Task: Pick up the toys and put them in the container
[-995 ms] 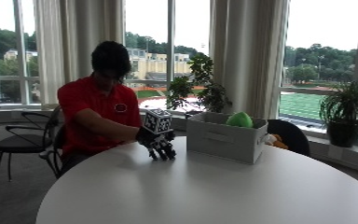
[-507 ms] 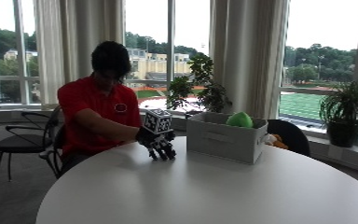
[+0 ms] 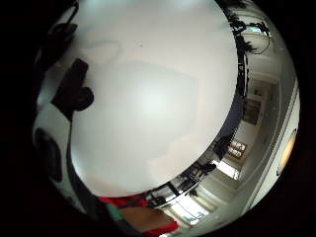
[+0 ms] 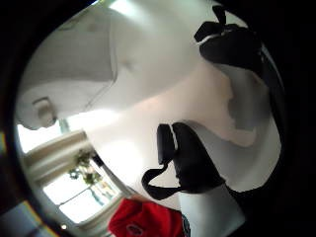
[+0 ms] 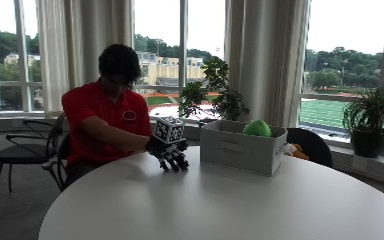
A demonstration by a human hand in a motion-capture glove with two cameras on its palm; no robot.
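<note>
In the outside view a grey fabric container [image 5: 242, 149] stands on the round white table [image 5: 232, 205], with a green toy [image 5: 257, 128] showing over its rim. My gloved right hand [image 5: 172, 156] is just left of the container, its fingers pointing down at the tabletop and holding nothing. Both palm views show bare white table [image 3: 148, 98] under the hand, with black-strapped fingers [image 4: 190, 163] at the edge. The thumb side view also catches the container's grey wall [image 4: 74, 59]. No loose toy shows on the tabletop.
A small brownish thing [image 5: 297, 150] lies on the dark chair behind the container. Potted plants [image 5: 215, 97] stand along the window sill, one [image 5: 372, 120] at the right. Black chairs [image 5: 19, 150] stand at the left.
</note>
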